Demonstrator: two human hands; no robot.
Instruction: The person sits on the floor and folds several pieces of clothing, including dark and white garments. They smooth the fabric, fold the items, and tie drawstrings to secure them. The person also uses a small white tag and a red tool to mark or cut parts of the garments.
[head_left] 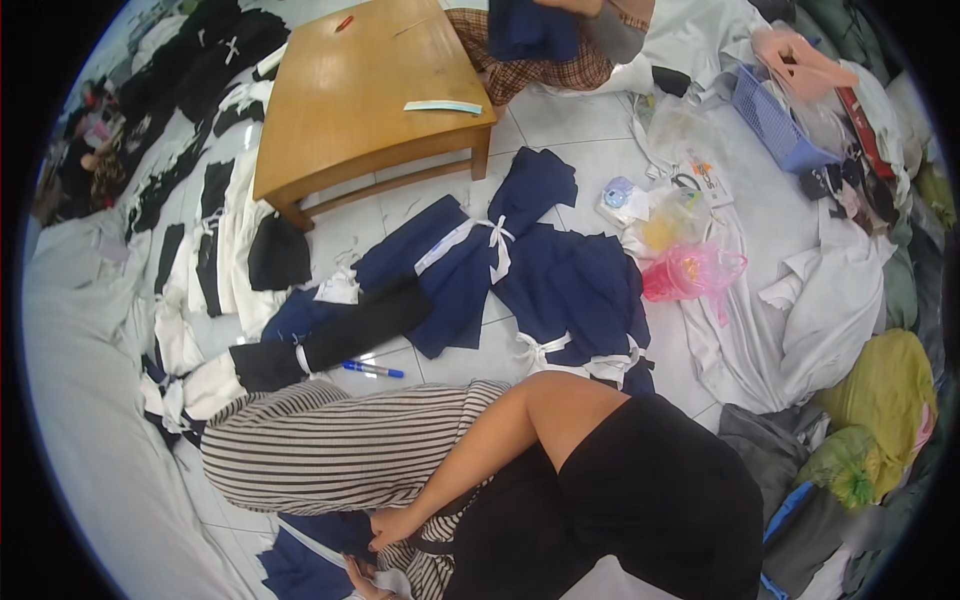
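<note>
My right arm reaches across my striped trousers toward the lower left. There my right hand (393, 527) is closed, its fingers curled beside my leg; what they hold is hidden. Just below, at the lower edge, my left hand (366, 582) is partly cut off, its fingers pinched at the end of a white cloth strip (318, 544). That strip lies across navy cloth pieces (290, 568) on the floor. Ahead of my legs are navy cloth bundles (570, 280) tied with white strips, a black rolled cloth (365, 325) and a blue pen (373, 370).
A low wooden table (370, 75) stands ahead, with a blue-white strip (443, 106) on it. Beyond it sits another person in plaid trousers (520, 75). To the right are a pink plastic bag (690, 272), a blue basket (780, 125) and heaped cloth; white cloth (80, 330) lines the left.
</note>
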